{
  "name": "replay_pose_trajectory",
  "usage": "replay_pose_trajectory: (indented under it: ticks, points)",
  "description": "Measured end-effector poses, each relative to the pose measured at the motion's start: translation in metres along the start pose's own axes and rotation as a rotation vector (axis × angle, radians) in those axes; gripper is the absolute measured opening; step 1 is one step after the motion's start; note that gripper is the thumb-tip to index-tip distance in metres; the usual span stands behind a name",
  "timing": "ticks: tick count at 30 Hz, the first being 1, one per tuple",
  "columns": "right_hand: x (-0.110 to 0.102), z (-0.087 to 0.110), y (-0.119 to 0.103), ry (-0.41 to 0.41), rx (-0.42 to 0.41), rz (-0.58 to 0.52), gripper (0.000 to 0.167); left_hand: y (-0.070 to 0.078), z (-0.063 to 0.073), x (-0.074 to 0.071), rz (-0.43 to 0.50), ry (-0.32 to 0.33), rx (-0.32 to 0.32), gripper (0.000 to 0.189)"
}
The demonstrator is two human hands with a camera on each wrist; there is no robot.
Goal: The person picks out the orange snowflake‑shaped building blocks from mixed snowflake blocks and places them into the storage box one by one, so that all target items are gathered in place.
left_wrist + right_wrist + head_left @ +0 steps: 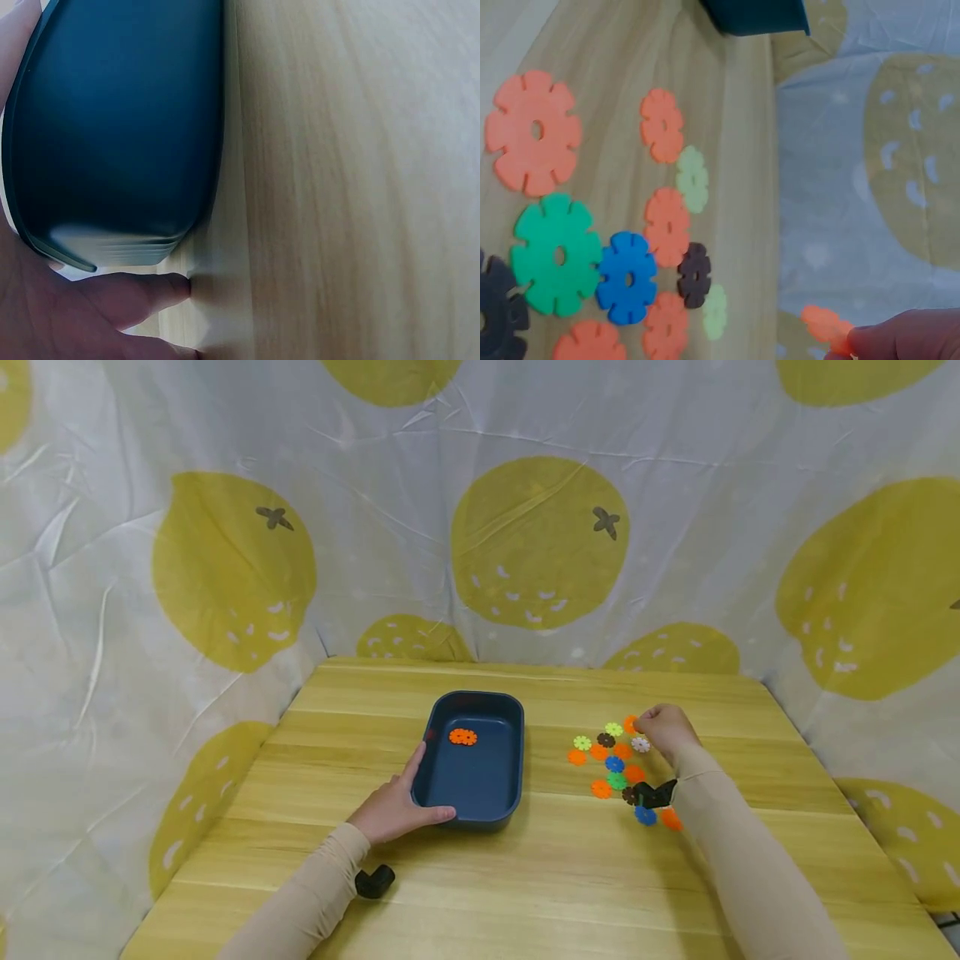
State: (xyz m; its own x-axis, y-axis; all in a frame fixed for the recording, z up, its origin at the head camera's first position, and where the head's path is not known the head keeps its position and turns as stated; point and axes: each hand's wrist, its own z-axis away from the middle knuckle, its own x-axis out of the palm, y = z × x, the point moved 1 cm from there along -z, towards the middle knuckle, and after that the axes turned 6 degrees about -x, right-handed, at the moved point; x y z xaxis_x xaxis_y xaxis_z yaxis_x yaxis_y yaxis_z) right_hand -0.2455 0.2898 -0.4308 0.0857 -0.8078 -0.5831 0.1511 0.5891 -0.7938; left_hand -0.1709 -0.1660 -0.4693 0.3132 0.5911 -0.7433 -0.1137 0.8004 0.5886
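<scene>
My left hand [392, 808] rests against the near left corner of a dark blue plastic bin [467, 820], its thumb along the front and a straight finger along the left side. Two orange snowflake discs [462, 737] lie overlapping inside it. With thumb and fingertips, my right hand [666, 727] pinches an orange snowflake disc [825, 326] by its edge, over the far right part of the scattered discs. Below that hand lies a white disc [641, 745]. Other discs are orange, yellow-green, brown, a green one [557, 255] and a blue one [627, 278].
Everything stands on a light wooden table [555, 877]. A curtain printed with lemons [540, 543] hangs behind it and along both sides. Black wrist mounts [375, 882] sit on both sleeves. Several loose discs spread right of the bin.
</scene>
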Motion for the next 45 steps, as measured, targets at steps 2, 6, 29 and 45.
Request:
replay_pose_trajectory:
  ticks: [2, 6, 29, 45]
  points:
    - [0.002, -0.001, -0.011, 0.005, -0.013, 0.009, 0.016, 0.000, 0.000, 0.000, -0.001, 0.001, 0.000, 0.125]
    - [0.007, -0.004, -0.037, 0.023, -0.059, 0.012, 0.017, 0.002, 0.001, -0.002, 0.000, 0.000, -0.001, 0.126]
    - [0.102, -0.033, -0.174, -0.033, -0.310, -0.123, 0.007, -0.001, 0.003, -0.001, 0.025, 0.001, 0.012, 0.125]
    - [0.175, -0.042, -0.164, -0.090, -0.262, -0.150, 0.017, -0.001, 0.001, -0.001, 0.026, -0.006, 0.010, 0.123]
